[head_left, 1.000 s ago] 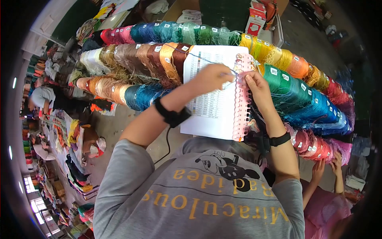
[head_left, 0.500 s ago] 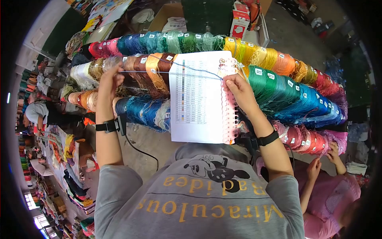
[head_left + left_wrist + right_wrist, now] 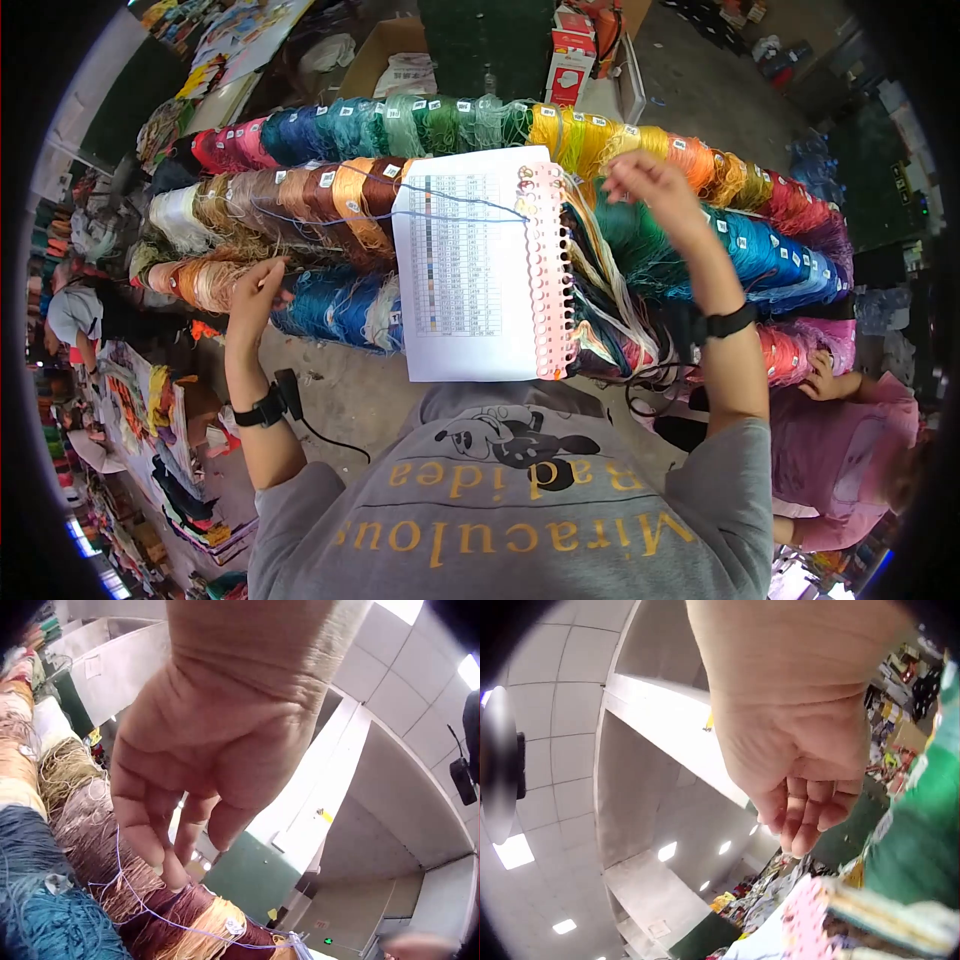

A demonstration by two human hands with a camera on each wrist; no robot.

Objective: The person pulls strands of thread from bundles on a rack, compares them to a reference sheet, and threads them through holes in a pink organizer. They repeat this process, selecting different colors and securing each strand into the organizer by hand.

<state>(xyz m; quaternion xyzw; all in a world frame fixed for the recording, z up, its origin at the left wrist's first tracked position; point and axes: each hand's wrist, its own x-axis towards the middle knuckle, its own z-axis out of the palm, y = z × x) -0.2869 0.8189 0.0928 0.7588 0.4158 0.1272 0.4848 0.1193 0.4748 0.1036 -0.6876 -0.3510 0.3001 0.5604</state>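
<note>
The blue thread (image 3: 490, 204) meets the pink punched strip (image 3: 546, 270) near its upper end, and from there two strands run leftward across the printed sheet (image 3: 470, 352) and on over the brown and orange skeins (image 3: 355, 205). Whether it is knotted at the strip is too small to tell. The sheet, with a printed table and a narrow column of colour patches, lies beside the strip, on top of the rows of skeins. On the strip's other side hangs a bundle of mixed threads (image 3: 603, 265), white, orange and dark strands among them.

The left hand (image 3: 258, 297) hovers near the peach and blue skeins, its fingers loosely bent and free of the thread (the left wrist view shows a strand passing beyond the fingertips). The right hand (image 3: 648, 190) is raised near the yellow and green skeins, beyond the strip, its fingers loosely bent too, and empty. Each wrist wears a black band.

Farther out, many skeins carry small white labels. At the right, another person in pink (image 3: 845, 450) has a hand on the pink skeins (image 3: 785, 355); past the far row stands a red and white box (image 3: 570, 68)
</note>
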